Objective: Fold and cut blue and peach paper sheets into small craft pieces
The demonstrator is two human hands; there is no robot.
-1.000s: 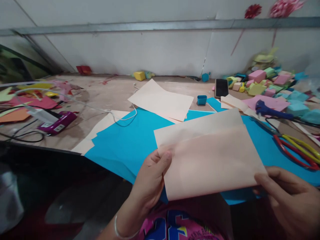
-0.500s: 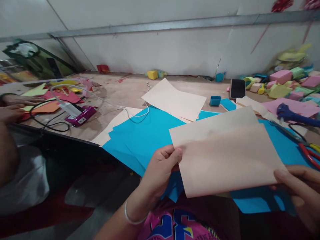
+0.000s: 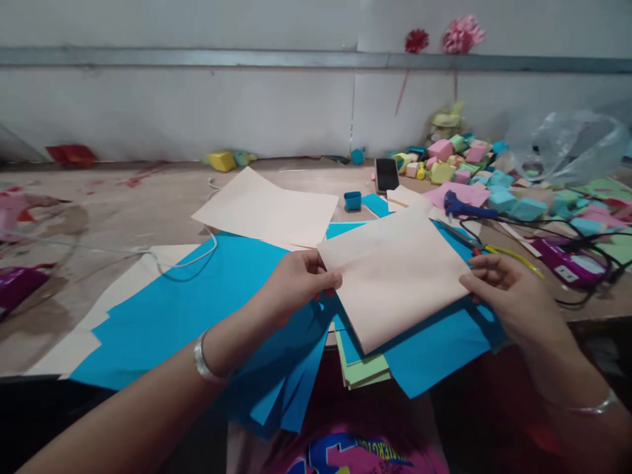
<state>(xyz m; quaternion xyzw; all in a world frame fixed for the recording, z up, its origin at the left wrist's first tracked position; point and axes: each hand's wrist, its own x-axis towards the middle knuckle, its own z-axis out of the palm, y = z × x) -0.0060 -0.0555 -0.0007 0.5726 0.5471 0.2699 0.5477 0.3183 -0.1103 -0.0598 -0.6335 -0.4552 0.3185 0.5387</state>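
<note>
In the head view, a pale peach rectangular sheet of paper [image 3: 395,276] is held above bright blue paper sheets [image 3: 197,296] at the near edge of the brown worktop [image 3: 162,178], in front of the person's body. The left hand [image 3: 302,280] pinches its left edge, thumb on top and fingers curled beneath; the right hand [image 3: 508,283] grips the right corner between thumb and fingers. Whether there is more than 1 layer, I cannot tell.

The sheet should handle as light and flexible — firm enough to span 2 hands, yet likely to crease under a hard pinch. Its matte surface probably gives decent grip, not a slippery one. The best hold looks to be at 2 opposite edges, thumbs flat — pressing into the middle could dent it. Metal scissors with yellow handles [image 3: 516,258] lie just beside the right hand, where the paper could snag.
</note>
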